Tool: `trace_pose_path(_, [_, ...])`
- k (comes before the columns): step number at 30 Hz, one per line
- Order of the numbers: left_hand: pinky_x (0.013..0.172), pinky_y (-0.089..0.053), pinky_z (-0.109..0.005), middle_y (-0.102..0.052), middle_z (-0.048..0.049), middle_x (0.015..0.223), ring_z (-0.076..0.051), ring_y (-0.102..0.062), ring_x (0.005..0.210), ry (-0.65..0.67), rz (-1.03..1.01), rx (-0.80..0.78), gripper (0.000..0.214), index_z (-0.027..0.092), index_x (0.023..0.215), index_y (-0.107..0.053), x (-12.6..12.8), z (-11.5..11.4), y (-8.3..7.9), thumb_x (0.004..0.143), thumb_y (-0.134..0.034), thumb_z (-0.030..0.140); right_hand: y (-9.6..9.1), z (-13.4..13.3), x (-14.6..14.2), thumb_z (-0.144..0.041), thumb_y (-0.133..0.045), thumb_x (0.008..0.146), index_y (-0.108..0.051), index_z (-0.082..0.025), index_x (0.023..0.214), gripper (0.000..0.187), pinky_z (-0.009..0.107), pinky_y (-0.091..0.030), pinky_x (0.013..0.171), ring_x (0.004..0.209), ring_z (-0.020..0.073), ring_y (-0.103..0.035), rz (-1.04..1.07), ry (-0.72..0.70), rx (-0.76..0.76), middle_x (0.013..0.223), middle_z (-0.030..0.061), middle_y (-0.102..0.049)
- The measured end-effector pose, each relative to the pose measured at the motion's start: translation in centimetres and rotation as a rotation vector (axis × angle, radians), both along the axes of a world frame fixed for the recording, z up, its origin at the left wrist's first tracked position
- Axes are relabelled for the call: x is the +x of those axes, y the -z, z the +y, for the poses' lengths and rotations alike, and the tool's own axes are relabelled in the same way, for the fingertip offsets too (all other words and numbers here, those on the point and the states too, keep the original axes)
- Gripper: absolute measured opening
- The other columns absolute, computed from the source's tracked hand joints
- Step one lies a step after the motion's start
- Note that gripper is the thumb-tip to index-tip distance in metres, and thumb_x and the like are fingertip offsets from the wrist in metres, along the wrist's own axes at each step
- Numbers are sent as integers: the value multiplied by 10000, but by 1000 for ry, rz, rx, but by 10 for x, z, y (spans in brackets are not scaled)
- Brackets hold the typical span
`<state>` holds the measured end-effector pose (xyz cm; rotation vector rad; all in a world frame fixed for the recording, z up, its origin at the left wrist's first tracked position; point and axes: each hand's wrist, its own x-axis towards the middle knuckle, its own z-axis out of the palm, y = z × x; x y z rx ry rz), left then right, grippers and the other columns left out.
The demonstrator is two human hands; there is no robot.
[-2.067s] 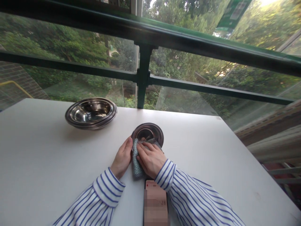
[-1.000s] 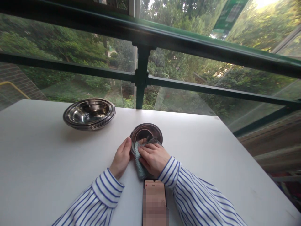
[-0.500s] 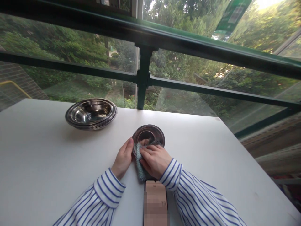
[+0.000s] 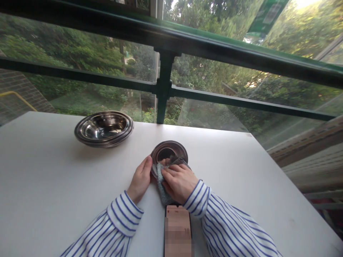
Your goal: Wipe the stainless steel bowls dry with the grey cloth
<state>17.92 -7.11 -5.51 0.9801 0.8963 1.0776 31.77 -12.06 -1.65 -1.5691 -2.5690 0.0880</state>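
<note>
A shiny steel bowl (image 4: 180, 148) stands on the white table in front of me. My left hand (image 4: 141, 177) grips its left edge, thumb at the rim and the other fingers hidden behind. In my right hand (image 4: 180, 181) is a grey-green cloth (image 4: 163, 191), pressed against the near inner side of the bowl with the fingers bent over it. Part of the cloth hangs down over the near rim. Farther off to the left sits a stack of steel bowls (image 4: 104, 130).
Below the cloth a phone (image 4: 178, 228) with a lit screen lies on the white table (image 4: 53, 178). Beyond the table's far edge run a dark green metal railing (image 4: 163, 85) and glass panes. A green packet (image 4: 268, 18) shows at the upper right.
My right hand has shifted slightly to the right with the cloth, which now shows more at the bowl's right side. My left hand and the bowl stay put.
</note>
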Motion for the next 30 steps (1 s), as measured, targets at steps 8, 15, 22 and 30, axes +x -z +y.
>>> trace_pose_path(8, [995, -342, -377, -626, -79, 1150, -237, -510, 1123, 16, 2, -5, 431, 160, 1102, -590, 1, -1, 0, 810, -472, 453, 8, 2, -7, -273, -383, 868, -472, -88, 1189, 381, 355, -375, 814, 1046, 230, -494, 30, 14, 34, 1174, 127, -572])
trace_pose_path(15, [996, -341, -362, -615, -74, 1167, -233, -499, 1134, -4, -24, 14, 412, 161, 1099, -593, 0, 1, 0, 811, -482, 434, 2, 2, 0, -261, -421, 847, -538, -138, 1085, 293, 338, -370, 762, 933, 209, -545, -3, -4, -2, 1019, 79, -648])
trace_pose_path(22, [866, -455, -353, -645, -73, 1100, -236, -557, 1047, 35, -163, -110, 435, 176, 1163, -550, 0, -2, -12, 792, -530, 404, 6, 4, 5, -265, -416, 861, -532, -130, 1095, 294, 336, -347, 787, 974, 207, -533, -9, -5, 61, 1049, 90, -636])
trace_pose_path(30, [929, -417, -348, -647, -80, 1107, -232, -550, 1070, 154, -259, -123, 377, 160, 1160, -569, -2, -4, -19, 810, -527, 294, 13, 6, 3, -272, -384, 885, -495, -113, 1168, 343, 339, -366, 852, 1042, 208, -510, 54, 17, 80, 1133, 112, -598])
